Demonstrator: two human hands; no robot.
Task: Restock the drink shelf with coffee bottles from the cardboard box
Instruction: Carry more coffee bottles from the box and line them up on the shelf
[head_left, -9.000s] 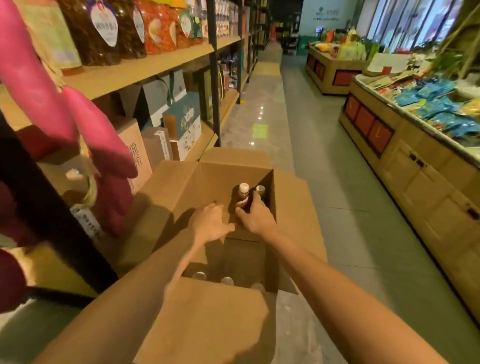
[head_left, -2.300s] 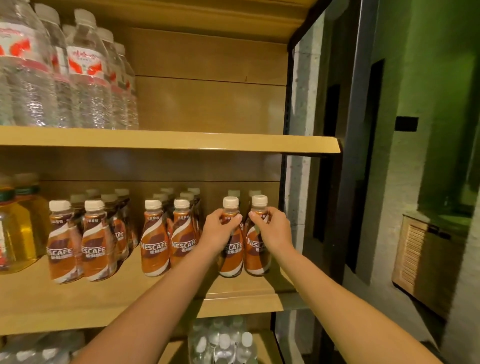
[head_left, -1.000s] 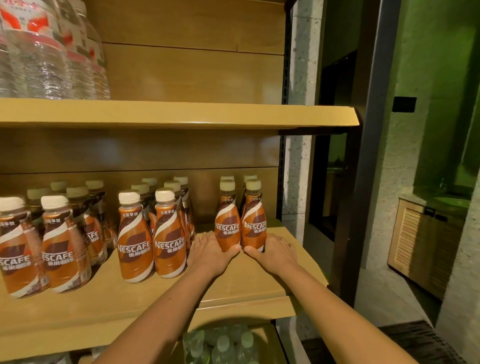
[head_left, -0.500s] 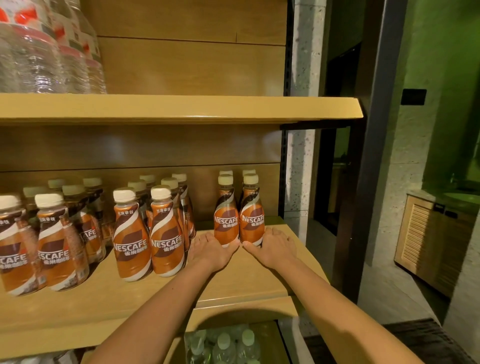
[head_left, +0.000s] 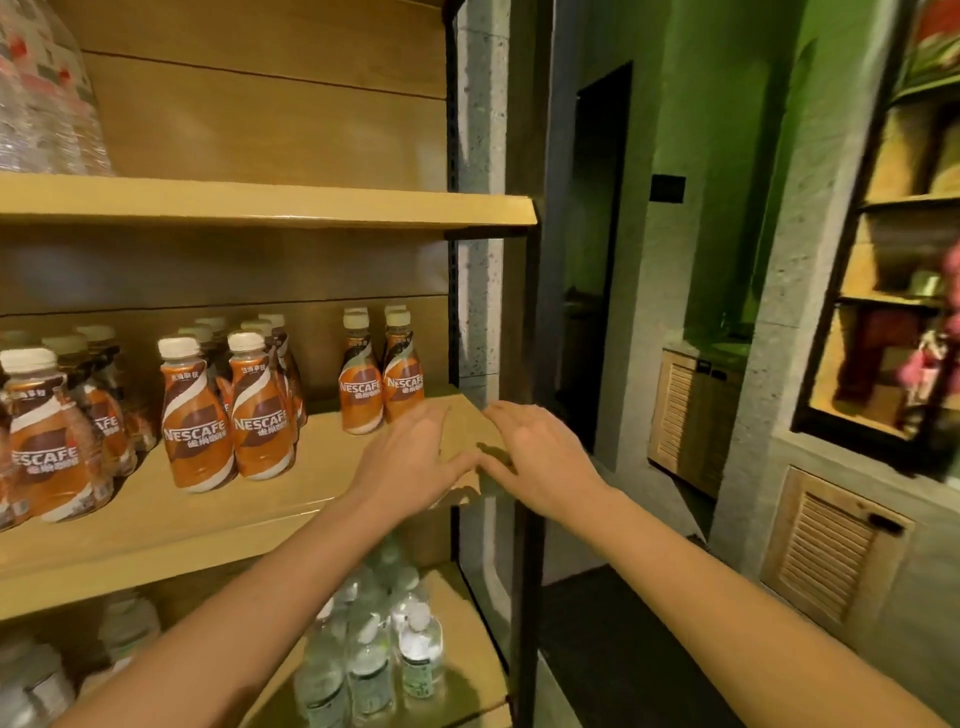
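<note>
Two coffee bottles (head_left: 362, 385) stand just beyond the spread left grip (head_left: 410, 462) and right grip (head_left: 540, 462), seemingly untouched.

I see bare board on middle shelf (head_left: 322, 467) in front of right bottle pair (head_left: 361, 387): open approach. Open lane between that pair and centre bottle rows (head_left: 228, 415). Upper shelf (head_left: 260, 202) caps headroom. Black frame post (head_left: 525, 571) bounds right side. Left bottle rows (head_left: 47, 447) crowd front edge.

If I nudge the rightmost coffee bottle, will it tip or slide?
Probably tips: the coffee bottle is tall on a small base. It looks full, so likely heavy for its size. Its neighbour stands close, so both might topple.
</note>
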